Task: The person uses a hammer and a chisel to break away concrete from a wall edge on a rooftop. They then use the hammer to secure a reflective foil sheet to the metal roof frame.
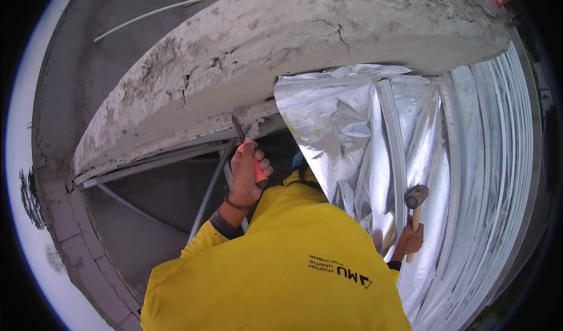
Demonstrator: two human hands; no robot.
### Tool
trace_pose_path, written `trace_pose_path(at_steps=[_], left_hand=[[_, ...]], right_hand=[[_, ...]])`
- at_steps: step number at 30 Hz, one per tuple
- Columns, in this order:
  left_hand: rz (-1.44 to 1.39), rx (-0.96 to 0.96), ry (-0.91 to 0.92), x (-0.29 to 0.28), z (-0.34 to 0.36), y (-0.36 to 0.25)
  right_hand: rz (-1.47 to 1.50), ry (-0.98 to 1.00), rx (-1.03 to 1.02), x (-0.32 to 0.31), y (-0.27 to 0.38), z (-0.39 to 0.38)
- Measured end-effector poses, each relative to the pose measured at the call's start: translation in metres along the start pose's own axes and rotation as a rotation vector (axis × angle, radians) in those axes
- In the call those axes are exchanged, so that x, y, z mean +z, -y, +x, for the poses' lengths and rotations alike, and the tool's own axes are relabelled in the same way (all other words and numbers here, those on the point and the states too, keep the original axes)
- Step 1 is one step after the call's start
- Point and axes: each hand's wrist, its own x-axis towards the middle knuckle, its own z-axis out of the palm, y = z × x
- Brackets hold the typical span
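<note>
Left hand (247, 175), just left of the frame's centre, is closed tight around the red grip of a chisel (258, 171), its steel tip angled up into the seam under the cracked concrete slab (293, 43), seemingly so a blow would drive into that joint. Right hand (409, 241), lower right of centre, is wrapped around the wooden handle of a hammer (416, 197), head raised and well apart from the chisel. Crinkled silver foil (352, 131) hangs between them, folded aside. Thin metal bars (164, 161) run below the slab; a white pipe (146, 14) lies upper left
</note>
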Motion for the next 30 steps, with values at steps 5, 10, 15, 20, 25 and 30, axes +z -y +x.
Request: trace_pose_path(at_steps=[5, 10, 15, 20, 25, 30], left_hand=[[-0.299, -0.158, 0.244, -0.010, 0.002, 0.008], [-0.524, -0.155, 0.349, -0.012, 0.016, 0.022], [-0.605, -0.229, 0.450, -0.010, -0.004, 0.012], [-0.674, -0.125, 0.418, -0.014, 0.038, -0.001], [-0.341, -0.139, 0.436, 0.008, 0.005, -0.006], [0.308, -0.053, 0.610, 0.075, -0.039, -0.006]], right_hand=[[-0.065, 0.000, 0.004, 0.006, -0.008, -0.001], [-0.062, 0.001, 0.000, 0.002, -0.003, 0.000], [-0.060, 0.060, 0.041, -0.006, 0.004, -0.002], [-0.044, 0.026, 0.017, 0.001, -0.003, -0.002], [0.022, 0.021, 0.010, -0.002, -0.003, -0.010], [0.021, -0.034, -0.005, 0.000, -0.004, -0.001]])
